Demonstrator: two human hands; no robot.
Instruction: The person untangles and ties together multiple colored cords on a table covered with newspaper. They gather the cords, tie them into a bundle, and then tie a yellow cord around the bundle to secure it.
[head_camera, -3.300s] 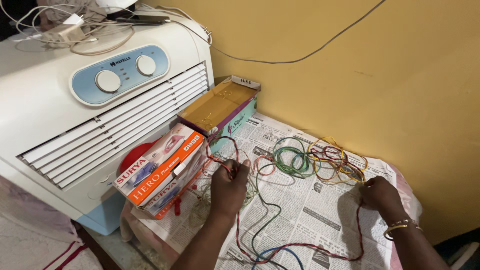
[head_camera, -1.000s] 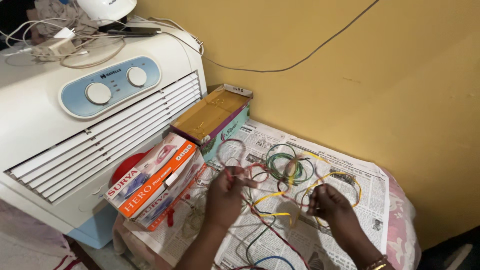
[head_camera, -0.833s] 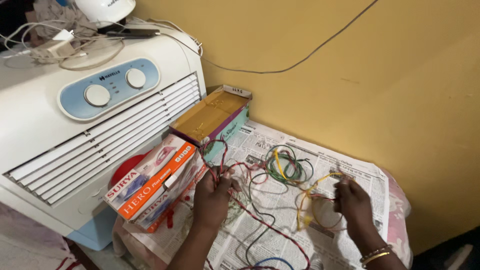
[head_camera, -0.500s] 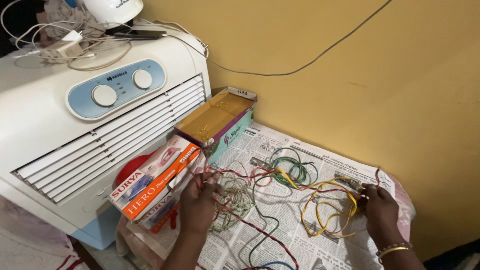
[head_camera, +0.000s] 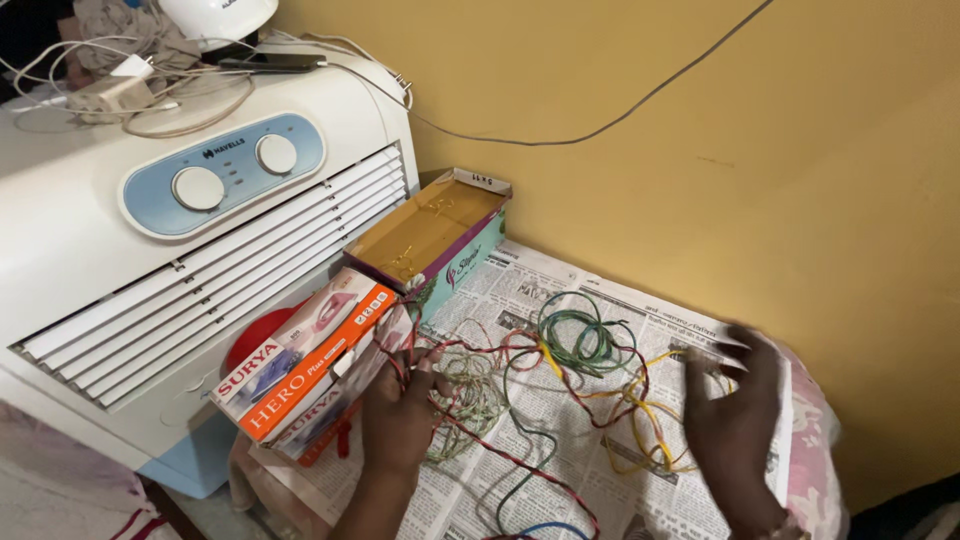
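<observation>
Since half a second ago my right hand (head_camera: 735, 415) has let go, fingers spread above the loose yellow wire loops (head_camera: 650, 420) near the newspaper's (head_camera: 600, 470) right edge, while my left hand (head_camera: 400, 415) stays pinched on the red twisted wire strand (head_camera: 470, 440) at the left edge: untangling step, regrasp wanted next.

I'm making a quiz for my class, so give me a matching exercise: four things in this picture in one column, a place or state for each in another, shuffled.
Things:
1. green wire coil
2. open cardboard box
3. left hand
4. phone charger

Places or states:
A. on top of the white air cooler
B. gripping red twisted wire
C. lying on the newspaper
D. against the yellow wall

Pairs: 1-C, 2-D, 3-B, 4-A
</observation>
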